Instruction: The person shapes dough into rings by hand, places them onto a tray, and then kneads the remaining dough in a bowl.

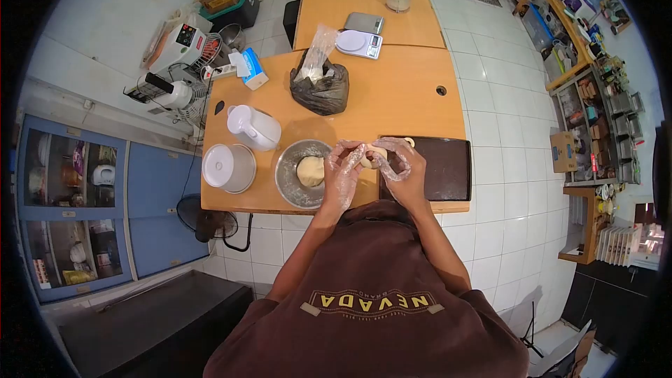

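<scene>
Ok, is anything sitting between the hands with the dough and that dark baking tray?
Nothing visible. The left hand and right hand, in clear plastic gloves, hold a pale piece of dough right at the edge of the dark rectangular baking tray.

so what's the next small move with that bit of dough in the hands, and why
Probably set the dough piece down on the dark tray. Both gloved hands, left and right, hold it at the tray's edge, one small piece seems to lie there, and more dough waits in the metal bowl.
</scene>
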Tool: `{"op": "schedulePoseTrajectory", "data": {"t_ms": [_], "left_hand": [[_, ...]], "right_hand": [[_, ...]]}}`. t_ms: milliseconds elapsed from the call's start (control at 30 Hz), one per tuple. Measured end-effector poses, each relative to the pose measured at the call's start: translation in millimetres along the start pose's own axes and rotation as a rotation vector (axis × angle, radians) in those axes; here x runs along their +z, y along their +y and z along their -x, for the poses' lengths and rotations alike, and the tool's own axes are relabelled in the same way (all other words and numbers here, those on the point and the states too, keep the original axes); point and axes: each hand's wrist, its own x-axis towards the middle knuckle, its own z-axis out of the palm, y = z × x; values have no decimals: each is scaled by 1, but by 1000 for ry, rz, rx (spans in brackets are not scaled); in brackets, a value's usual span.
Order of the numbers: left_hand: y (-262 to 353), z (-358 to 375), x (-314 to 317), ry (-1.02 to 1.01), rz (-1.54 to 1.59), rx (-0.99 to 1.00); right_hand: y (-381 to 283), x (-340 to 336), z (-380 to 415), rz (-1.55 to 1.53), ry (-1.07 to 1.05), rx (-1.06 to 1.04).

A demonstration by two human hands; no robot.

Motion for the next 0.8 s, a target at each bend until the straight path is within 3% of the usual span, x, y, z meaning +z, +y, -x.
{"op": "schedulePoseTrajectory", "data": {"t_ms": [233, 633, 800], "left_hand": [[12, 1, 6, -72, -382, 28], [5, -1, 1, -112, -241, 2], [10, -1, 7, -48, -310, -65]], "right_hand": [[4, -3, -1, 62, 5, -70], [5, 0, 2, -63, 85, 32], [9, -3, -4, 27, 4, -80]]}}
